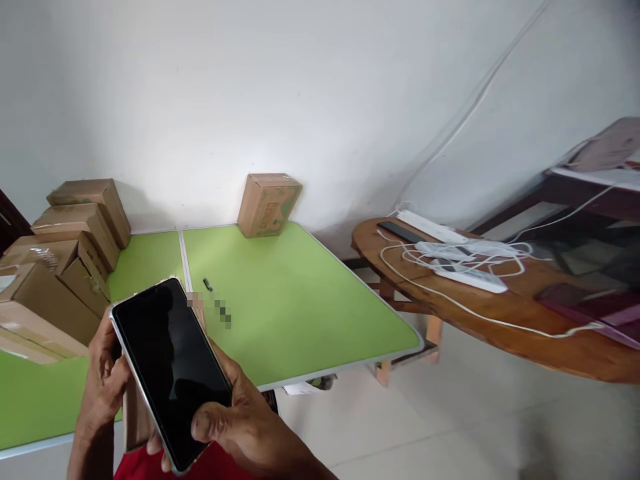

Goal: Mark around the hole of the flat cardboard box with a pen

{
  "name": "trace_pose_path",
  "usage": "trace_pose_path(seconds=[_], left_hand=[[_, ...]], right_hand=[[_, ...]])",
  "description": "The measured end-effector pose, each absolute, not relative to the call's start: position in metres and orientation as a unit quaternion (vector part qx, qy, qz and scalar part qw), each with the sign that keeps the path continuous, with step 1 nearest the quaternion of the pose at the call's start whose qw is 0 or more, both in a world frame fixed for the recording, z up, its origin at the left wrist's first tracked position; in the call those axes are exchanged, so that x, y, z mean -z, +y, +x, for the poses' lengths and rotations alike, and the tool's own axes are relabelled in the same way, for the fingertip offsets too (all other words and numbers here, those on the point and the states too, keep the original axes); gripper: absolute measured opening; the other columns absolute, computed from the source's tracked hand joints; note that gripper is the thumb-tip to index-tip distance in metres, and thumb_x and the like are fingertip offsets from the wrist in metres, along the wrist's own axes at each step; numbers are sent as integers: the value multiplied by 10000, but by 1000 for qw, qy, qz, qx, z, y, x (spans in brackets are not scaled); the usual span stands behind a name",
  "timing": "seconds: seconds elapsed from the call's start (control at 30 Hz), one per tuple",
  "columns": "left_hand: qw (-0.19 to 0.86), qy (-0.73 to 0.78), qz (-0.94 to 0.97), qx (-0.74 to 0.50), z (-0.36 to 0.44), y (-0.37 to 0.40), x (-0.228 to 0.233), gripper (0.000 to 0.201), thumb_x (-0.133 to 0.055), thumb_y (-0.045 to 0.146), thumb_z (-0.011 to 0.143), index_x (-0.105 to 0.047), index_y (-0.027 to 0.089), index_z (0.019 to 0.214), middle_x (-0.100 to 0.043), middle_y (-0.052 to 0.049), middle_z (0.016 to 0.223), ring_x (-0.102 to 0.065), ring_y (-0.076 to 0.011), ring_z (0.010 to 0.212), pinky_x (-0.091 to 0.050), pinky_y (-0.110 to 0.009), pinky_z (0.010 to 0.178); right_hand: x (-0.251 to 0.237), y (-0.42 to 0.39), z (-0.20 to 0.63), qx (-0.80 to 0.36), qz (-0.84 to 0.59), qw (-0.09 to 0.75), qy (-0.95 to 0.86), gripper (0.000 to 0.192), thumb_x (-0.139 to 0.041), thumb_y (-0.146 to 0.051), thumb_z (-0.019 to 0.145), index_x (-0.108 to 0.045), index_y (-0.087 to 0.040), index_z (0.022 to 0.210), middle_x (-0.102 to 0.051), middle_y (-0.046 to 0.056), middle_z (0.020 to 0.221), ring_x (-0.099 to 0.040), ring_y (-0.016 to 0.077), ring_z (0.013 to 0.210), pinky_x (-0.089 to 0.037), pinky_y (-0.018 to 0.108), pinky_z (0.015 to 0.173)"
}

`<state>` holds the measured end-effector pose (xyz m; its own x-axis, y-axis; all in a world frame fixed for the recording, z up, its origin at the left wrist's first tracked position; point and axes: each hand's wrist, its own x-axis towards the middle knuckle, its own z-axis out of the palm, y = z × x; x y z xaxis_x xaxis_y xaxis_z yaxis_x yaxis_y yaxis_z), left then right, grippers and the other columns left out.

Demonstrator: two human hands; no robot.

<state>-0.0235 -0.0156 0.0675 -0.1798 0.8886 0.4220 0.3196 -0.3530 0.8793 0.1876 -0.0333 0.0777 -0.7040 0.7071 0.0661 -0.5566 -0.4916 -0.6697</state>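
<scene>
A black smartphone (170,367) with a dark screen and a pale case sits tilted in both my hands near the bottom left. My left hand (103,387) grips its left edge. My right hand (245,417) cups its lower right side, thumb resting on the screen's lower corner. Behind the phone, my hands also seem to hold a brown cardboard piece (135,420), mostly hidden. Below them lies the green folding table (300,300).
Several cardboard boxes (65,260) are stacked at the table's left, and one box (269,204) leans on the wall at the back. A small dark item (207,285) lies on the table. A wooden table (500,313) to the right carries power strips and white cables (465,263).
</scene>
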Motion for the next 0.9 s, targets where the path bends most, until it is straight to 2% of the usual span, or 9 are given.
trace_pose_path(seconds=[0.1, 0.3, 0.43, 0.6, 0.7, 0.77, 0.83, 0.9], left_hand=[[265, 494, 590, -581, -23, -16, -68, 616, -754, 813, 906, -792, 303, 1251, -726, -61, 1015, -720, -300, 917, -657, -455, 883], [293, 491, 586, -575, -26, -15, -64, 620, -786, 704, 916, -755, 305, 1390, -776, -87, 1296, -750, -371, 1201, -643, -450, 1007], [296, 506, 580, -566, -28, -13, -63, 637, -815, 611, 869, -737, 259, 1394, -784, -91, 1323, -735, -387, 1247, -631, -425, 988], [298, 524, 557, -571, -22, -15, -68, 608, -789, 581, 914, -715, 241, 1413, -781, -91, 1389, -725, -359, 1281, -584, -390, 1031], [286, 533, 533, -591, -17, -17, -72, 592, -778, 554, 915, -715, 227, 1404, -770, -88, 1423, -699, -340, 1297, -540, -388, 1088], [284, 535, 527, -596, -18, -16, -72, 595, -773, 545, 917, -708, 226, 1415, -769, -86, 1429, -691, -331, 1298, -525, -389, 1105], [281, 529, 537, -595, -22, -14, -71, 611, -779, 564, 915, -703, 225, 1418, -777, -90, 1420, -698, -329, 1290, -529, -388, 1099], [280, 522, 555, -584, -28, -12, -68, 635, -784, 597, 913, -699, 224, 1421, -784, -96, 1420, -708, -332, 1294, -538, -390, 1095]], right_hand=[[-80, -33, 190, -863, -95, 361, -339, 847, -1065, -542, 784, -662, -301, 1489, -822, 37, 1022, -877, 303, 894, -748, 454, 785], [-79, -30, 196, -849, -101, 395, -337, 860, -1096, -529, 750, -682, -271, 1459, -827, 81, 1131, -877, 331, 953, -745, 471, 810], [-78, -29, 199, -850, -94, 396, -334, 912, -1096, -536, 747, -655, -265, 1499, -841, 75, 1096, -878, 323, 903, -743, 453, 778], [-68, -26, 212, -832, -113, 440, -320, 857, -1069, -579, 783, -667, -235, 1457, -847, 78, 1030, -872, 302, 794, -713, 388, 665], [-54, -13, 236, -778, -195, 510, -311, 697, -1023, -610, 845, -713, -245, 1352, -849, 54, 976, -842, 255, 683, -670, 323, 577], [-39, 5, 255, -715, -281, 561, -309, 626, -1007, -622, 862, -747, -235, 1281, -851, 50, 974, -836, 240, 669, -671, 315, 585], [-18, 29, 273, -645, -366, 595, -311, 666, -1022, -660, 810, -773, -215, 1239, -857, 65, 988, -857, 269, 736, -693, 346, 643], [6, 55, 288, -591, -438, 600, -314, 776, -1050, -736, 668, -788, -193, 1157, -857, 83, 962, -871, 319, 806, -707, 393, 698]])
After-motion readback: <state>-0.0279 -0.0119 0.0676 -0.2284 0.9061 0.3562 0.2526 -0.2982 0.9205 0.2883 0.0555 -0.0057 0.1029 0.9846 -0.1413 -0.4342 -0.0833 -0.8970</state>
